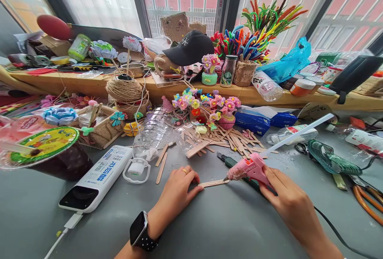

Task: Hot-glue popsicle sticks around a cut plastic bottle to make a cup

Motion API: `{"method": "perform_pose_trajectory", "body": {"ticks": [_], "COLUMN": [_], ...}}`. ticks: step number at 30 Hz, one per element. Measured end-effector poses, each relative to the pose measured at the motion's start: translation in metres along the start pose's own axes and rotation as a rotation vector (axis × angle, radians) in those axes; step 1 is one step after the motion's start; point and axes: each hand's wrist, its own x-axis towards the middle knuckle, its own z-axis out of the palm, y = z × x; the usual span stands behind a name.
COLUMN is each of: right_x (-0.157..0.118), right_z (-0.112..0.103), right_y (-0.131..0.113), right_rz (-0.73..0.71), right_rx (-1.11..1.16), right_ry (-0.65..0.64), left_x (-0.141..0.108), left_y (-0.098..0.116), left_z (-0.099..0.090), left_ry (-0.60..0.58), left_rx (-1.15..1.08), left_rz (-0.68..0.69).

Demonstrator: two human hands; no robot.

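Note:
My left hand, with a ring and a watch on the wrist, pinches the left end of a wooden craft stick lying low over the grey table. A line of glue shows along the stick's top. My right hand is wrapped round the handle of a pink hot glue gun, its nozzle at the stick's right end. From the gun's back a long translucent glue stick juts up to the right. Behind and partly beneath the gun lies a dark green-handled tool, partly hidden.
A pile of craft sticks lies beyond my hands. To the left are a white power bank and a lidded drink cup. Orange-handled scissors lie at the right. Crafts and bottles crowd the wooden ledge.

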Motion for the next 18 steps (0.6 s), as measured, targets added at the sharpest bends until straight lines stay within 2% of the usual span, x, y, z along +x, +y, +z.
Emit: {"method": "perform_pose_trajectory", "body": {"ticks": [8,18], "right_x": [0.0024,0.0017], "right_z": [-0.0053,-0.0022], "right_y": [0.0063,-0.0007], "right_rz": [-0.012,-0.011], "right_rx": [-0.014,-0.012], "right_ry": [0.021,0.009], "left_x": [-0.0003,-0.0006], "left_y": [-0.0002,0.0008], "left_z": [0.0003,-0.0005], "left_ry": [-0.01,0.005], "left_rx": [-0.009,0.001], "left_rz": [-0.004,-0.006]}}
